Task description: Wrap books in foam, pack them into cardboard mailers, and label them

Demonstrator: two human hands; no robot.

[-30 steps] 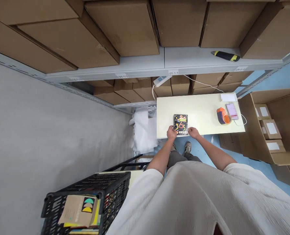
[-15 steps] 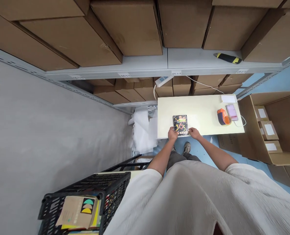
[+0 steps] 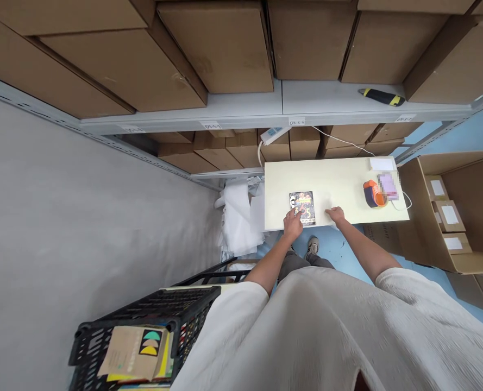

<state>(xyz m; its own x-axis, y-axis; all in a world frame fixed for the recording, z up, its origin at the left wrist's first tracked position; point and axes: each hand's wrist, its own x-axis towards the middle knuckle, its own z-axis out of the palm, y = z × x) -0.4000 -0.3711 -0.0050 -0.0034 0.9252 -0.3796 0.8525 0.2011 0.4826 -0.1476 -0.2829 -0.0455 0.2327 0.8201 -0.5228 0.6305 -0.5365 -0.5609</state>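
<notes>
A black book [image 3: 307, 202] with a colourful cover and large digits lies flat on the pale tabletop [image 3: 339, 184], near its front edge. My left hand [image 3: 293, 224] rests over the book's lower left corner, fingers stretched onto the cover and hiding part of the digits. To the right of the book and apart from it, my right hand [image 3: 337, 215] has its fingertips pinched together. A faint, thin see-through film [image 3: 328, 202] shows at those fingertips; its full outline cannot be made out.
An orange and dark tape dispenser [image 3: 374, 194] stands at the table's right. A large open carton [image 3: 412, 217] holds several small boxes. Behind is a shelf [image 3: 241, 117] of cartons with a yellow-black cutter [image 3: 382, 97]. A black crate [image 3: 143, 309] with books stands lower left.
My right hand has left the book's right edge and moved right, with the see-through film at its fingertips. My left hand has shifted from the book's edge onto its cover.
</notes>
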